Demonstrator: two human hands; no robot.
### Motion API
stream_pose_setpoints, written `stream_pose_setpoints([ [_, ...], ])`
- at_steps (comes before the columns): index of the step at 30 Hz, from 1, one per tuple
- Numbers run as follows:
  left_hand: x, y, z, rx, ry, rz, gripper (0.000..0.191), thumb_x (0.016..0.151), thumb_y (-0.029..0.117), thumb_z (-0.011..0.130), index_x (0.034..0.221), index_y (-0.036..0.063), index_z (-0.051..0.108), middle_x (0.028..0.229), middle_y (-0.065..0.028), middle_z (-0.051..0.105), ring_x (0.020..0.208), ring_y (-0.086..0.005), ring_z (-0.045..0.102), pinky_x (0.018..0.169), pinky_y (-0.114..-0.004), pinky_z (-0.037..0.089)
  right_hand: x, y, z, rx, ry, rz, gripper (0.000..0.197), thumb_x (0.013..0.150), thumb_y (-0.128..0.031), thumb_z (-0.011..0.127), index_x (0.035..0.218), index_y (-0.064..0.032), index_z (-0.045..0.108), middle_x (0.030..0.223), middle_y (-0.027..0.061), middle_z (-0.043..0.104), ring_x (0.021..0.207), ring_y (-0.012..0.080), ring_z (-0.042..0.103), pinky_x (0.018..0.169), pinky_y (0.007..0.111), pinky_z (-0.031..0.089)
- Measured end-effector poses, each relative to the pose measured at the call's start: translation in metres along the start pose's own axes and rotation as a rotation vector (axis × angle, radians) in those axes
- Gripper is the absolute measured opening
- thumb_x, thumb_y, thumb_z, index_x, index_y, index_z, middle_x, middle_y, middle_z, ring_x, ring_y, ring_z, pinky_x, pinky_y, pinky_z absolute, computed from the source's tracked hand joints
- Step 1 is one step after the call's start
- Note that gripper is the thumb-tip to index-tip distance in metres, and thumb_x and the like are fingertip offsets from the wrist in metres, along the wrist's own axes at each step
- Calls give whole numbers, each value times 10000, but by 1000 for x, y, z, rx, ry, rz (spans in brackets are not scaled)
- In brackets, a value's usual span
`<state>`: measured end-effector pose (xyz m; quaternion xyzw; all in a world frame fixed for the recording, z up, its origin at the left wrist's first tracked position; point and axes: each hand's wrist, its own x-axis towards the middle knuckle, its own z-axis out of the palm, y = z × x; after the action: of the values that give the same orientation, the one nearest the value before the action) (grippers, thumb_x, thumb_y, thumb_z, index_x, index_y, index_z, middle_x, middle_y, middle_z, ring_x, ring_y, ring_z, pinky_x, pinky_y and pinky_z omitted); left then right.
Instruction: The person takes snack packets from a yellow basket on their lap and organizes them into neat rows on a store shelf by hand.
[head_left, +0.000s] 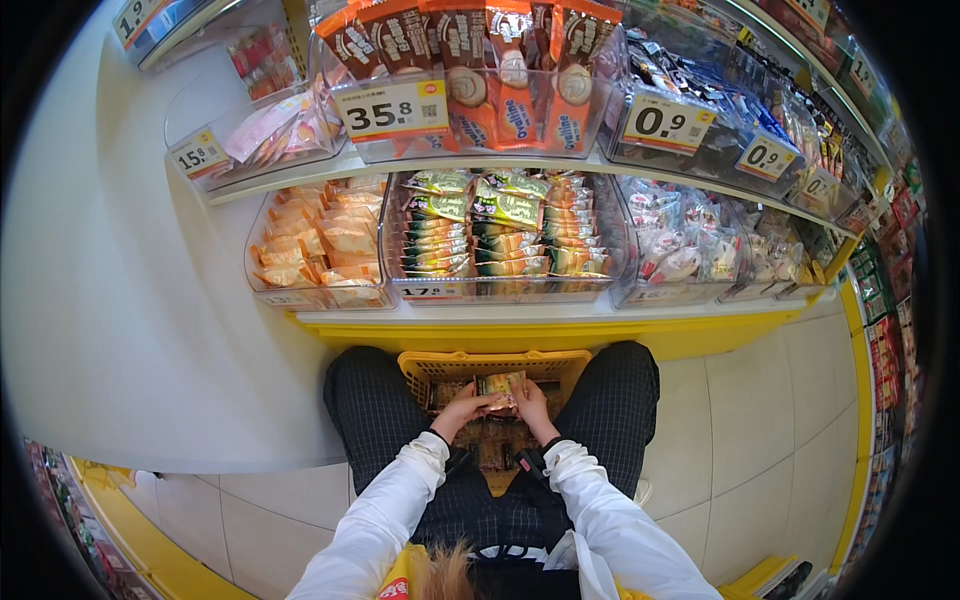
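Between my knees stands a yellow plastic basket (495, 363) holding many small wrapped snack packs (495, 442). Over it, my left hand (463, 407) and my right hand (532, 405) hold a yellow-green snack packet (499, 388) from its two sides. Ahead of the basket, on the low shelf, a clear bin (506, 289) contains stacked packs in green, gold and orange wrappers. Orange-and-white wrapped snacks (349, 232) fill the bin to its left, and clear-wrapped pieces (679, 240) lie in the one to its right.
The yellow shelf base (540, 334) runs just beyond the basket. Above, a white shelf edge (480, 163) carries clear bins with Ovaline snack packs (517, 90) and price tags. A smooth white panel (187, 337) rises at left. More stocked shelves (885, 360) line the right; tiled floor (742, 420) lies between.
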<state>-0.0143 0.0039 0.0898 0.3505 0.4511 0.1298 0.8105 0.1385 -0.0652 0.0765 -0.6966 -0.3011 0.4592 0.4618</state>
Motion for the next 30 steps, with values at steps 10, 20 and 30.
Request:
stream_pose_setpoints([
  [10, 27, -23, -14, -128, 13, -22, 577, 820, 258, 624, 1283, 40, 358, 1245, -83, 428, 1099, -186, 454, 814, -336, 440, 0, 3, -3, -128, 112, -305, 248, 833, -232, 589, 942, -13, 544, 594, 62, 560, 418, 125, 520, 385, 271, 402],
  [20, 20, -11, -14, -118, 32, 25, 754, 776, 362, 658, 1337, 26, 284, 1334, -121, 323, 1145, -209, 378, 832, -335, 367, -4, -5, -5, 136, -210, 45, 315, 822, -265, 622, 945, 14, 543, 675, 24, 591, 483, 81, 534, 420, 204, 410],
  [30, -9, 15, 13, 0, 127, -41, 707, 775, 392, 650, 1299, 23, 354, 1290, -118, 378, 1144, -229, 380, 864, -362, 337, 10, 21, -3, 154, -64, -109, 347, 857, -270, 572, 1034, 27, 542, 845, 46, 613, 679, 94, 562, 590, 216, 446],
])
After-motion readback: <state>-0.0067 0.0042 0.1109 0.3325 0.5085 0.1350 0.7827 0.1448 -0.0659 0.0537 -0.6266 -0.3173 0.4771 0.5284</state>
